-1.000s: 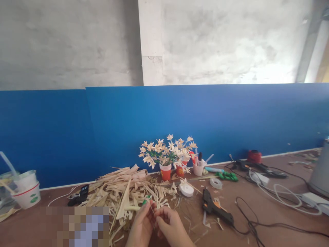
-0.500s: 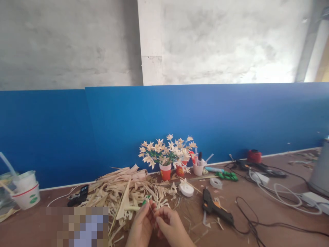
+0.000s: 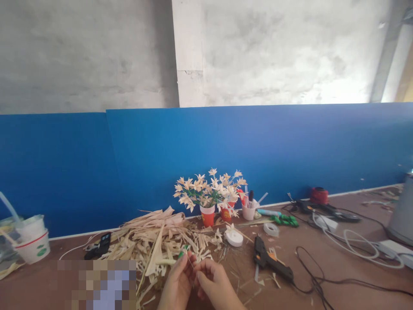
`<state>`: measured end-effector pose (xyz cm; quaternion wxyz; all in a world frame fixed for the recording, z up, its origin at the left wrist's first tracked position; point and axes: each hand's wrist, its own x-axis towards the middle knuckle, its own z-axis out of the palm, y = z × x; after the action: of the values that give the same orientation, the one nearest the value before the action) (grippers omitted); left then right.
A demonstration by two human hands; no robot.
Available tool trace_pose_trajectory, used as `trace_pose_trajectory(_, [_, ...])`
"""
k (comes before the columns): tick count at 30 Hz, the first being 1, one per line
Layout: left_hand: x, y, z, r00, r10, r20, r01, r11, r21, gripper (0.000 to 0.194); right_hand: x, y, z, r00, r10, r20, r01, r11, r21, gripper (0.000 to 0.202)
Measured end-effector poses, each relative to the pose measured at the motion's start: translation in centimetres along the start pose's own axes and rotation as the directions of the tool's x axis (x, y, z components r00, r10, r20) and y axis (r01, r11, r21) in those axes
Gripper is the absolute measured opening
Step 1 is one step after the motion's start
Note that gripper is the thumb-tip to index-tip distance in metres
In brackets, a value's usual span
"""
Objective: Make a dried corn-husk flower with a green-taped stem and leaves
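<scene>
Your grip shows no clear change over the last second: your left hand [image 3: 177, 282] and right hand [image 3: 217, 284] stay close together above the desk [image 3: 277, 297], so the handwork looks slow and fine, with nothing visibly released. The fingers of both hands are drawn in narrow around a thin pale strand [image 3: 190, 261], which slants between their tips; how much of it lies hidden inside your hands, you cannot tell from here. A green piece [image 3: 181, 254] shows right by your left fingertips, though whether you hold it or it lies behind them is unclear

Just beyond your hands, to the left, a heap of dry husk strips [image 3: 155, 241] spreads towards the desk's far edge. Near that edge, pale flowers [image 3: 200, 185] stand upright in a red cup [image 3: 207, 217], beside a second red cup [image 3: 226, 213] and a white cup [image 3: 248, 212] of tools. The glue gun [image 3: 272, 262] lies on its side to the right of your hands, apart from them, with a white round case [image 3: 234, 239] and a tape roll [image 3: 271, 229] farther back
</scene>
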<state>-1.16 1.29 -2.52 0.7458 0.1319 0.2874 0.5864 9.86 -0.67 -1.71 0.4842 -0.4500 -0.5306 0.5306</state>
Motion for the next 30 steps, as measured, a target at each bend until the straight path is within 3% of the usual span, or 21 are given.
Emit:
trace_pose_trajectory(7, [-0.52, 0.23, 0.52, 1.0, -0.005, -0.002, 0.005, 1.0, 0.019, 0.008, 0.18, 0.5, -0.06, 1.0, -0.012, -0.006, 0.012, 1.0, 0.0, 0.026])
trace_pose_trajectory(16, [-0.68, -0.2, 0.09, 0.992, 0.03, 0.122, -0.039, 0.997, 0.072, 0.017, 0.2, 0.84, -0.32, 0.998, -0.055, 0.011, 0.055, 0.998, 0.017, 0.025])
trace_pose_trajectory(30, [-1.02, -0.6, 0.72, 0.981, 0.076, 0.179, -0.116, 0.969, 0.22, 0.022, 0.06, -0.07, -0.26, 0.999, 0.03, 0.036, -0.035, 0.987, 0.159, 0.045])
